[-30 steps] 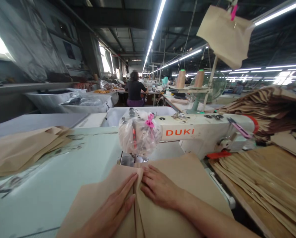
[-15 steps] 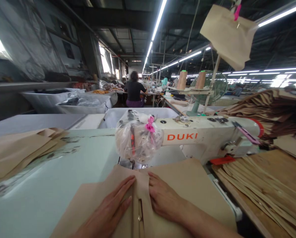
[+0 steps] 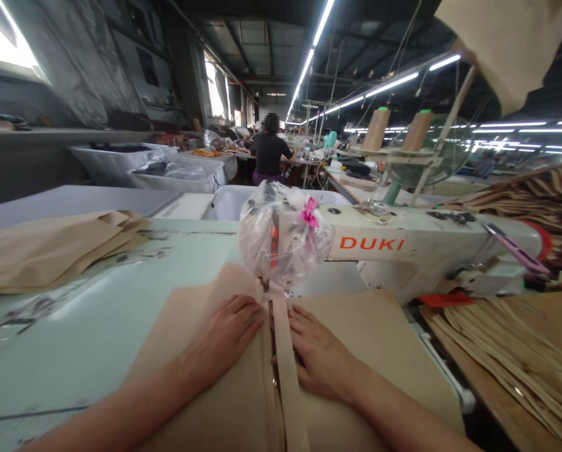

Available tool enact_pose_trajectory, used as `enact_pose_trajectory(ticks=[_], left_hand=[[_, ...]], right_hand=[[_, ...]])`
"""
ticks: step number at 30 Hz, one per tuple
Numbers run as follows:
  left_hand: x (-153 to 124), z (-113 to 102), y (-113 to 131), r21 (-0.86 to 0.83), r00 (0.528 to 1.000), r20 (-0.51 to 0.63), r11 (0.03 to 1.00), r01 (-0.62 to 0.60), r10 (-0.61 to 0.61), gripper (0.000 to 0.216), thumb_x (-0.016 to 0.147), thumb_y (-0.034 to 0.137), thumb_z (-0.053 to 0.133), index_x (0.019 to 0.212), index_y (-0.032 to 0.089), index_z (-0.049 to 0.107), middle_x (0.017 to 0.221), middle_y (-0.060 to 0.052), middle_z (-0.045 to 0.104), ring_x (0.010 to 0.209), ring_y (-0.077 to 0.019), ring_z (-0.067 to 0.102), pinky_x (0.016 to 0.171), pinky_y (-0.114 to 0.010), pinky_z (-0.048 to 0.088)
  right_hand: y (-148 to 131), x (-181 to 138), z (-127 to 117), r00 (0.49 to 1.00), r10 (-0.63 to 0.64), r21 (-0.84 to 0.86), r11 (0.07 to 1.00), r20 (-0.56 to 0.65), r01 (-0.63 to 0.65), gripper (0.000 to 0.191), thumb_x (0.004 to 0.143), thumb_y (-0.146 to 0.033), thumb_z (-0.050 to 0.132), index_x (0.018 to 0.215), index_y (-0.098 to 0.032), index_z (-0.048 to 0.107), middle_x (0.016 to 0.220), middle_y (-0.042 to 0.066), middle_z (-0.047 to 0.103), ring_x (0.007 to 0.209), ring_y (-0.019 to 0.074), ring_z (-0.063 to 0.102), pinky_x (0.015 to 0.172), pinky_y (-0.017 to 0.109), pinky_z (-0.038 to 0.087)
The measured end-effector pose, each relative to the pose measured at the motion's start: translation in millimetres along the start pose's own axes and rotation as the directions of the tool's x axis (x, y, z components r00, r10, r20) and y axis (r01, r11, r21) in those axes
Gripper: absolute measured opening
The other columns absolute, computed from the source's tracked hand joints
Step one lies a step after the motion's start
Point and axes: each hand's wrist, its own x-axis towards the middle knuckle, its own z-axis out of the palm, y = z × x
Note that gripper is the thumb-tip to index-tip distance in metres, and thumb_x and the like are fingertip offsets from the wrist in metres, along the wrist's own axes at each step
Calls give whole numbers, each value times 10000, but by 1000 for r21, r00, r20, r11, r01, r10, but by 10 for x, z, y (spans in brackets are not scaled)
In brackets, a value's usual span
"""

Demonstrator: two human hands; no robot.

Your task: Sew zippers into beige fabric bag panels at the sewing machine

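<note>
A tan fabric panel (image 3: 356,333) lies on the sewing machine's bed, its far edge at the needle area. My left hand (image 3: 227,333) rests flat on the panel, fingers together, left of a narrow dark slit. A small shiny metal piece (image 3: 275,382), perhaps a zipper pull, sits in that slit. Along its right side runs a narrow tan fabric strip (image 3: 288,370). My right hand (image 3: 321,351) is closed at this strip, with fingertips partly hidden beneath it. The white sewing machine (image 3: 426,242) has its head wrapped in a clear plastic bag (image 3: 285,242), which covers most of the needle area.
Folded tan fabric (image 3: 50,248) lies on the left of the pale green table (image 3: 177,251). Stacked tan pieces (image 3: 511,358) lie on a wooden board at right. Thread cones (image 3: 376,130) stand behind the machine. Purple-handled snips (image 3: 516,248) rest on it. A person (image 3: 269,157) sits farther back.
The panel has moved toward the needle. The strip now stands up over my right fingertips. My left hand has drawn its fingers in a little. The camera view has turned left and down.
</note>
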Motion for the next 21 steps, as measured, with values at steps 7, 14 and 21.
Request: enact_pose_trajectory(ticks=[7,14,21], left_hand=[[-224,35,82,-30,998,56,999,17,-15,516,1021,411,384,1469,156,409,1534,-91,402,1416,-262,354,1200,-448,242],[-301,-8,104,16,994,89,997,-72,70,477,1027,370,407,1484,234,387,1545,-69,387,1428,-254,334,1190,-455,263],[-347,25,131,51,995,48,994,-92,90,470,1016,346,435,1471,233,407,1531,-82,405,1410,-262,368,1173,-460,307]], right_hand=[[40,-4,19,999,-24,-25,999,31,25,385,937,-241,538,1322,-221,547,1375,73,547,1317,214,444,1199,433,230],[6,7,-12,999,-26,-12,1000,26,26,429,942,-222,520,1370,-200,499,1356,81,562,1372,204,385,1203,427,230],[4,8,-1,1000,-18,-17,1000,24,18,449,930,-219,536,1377,-196,494,1378,81,549,1384,209,373,1202,426,234]])
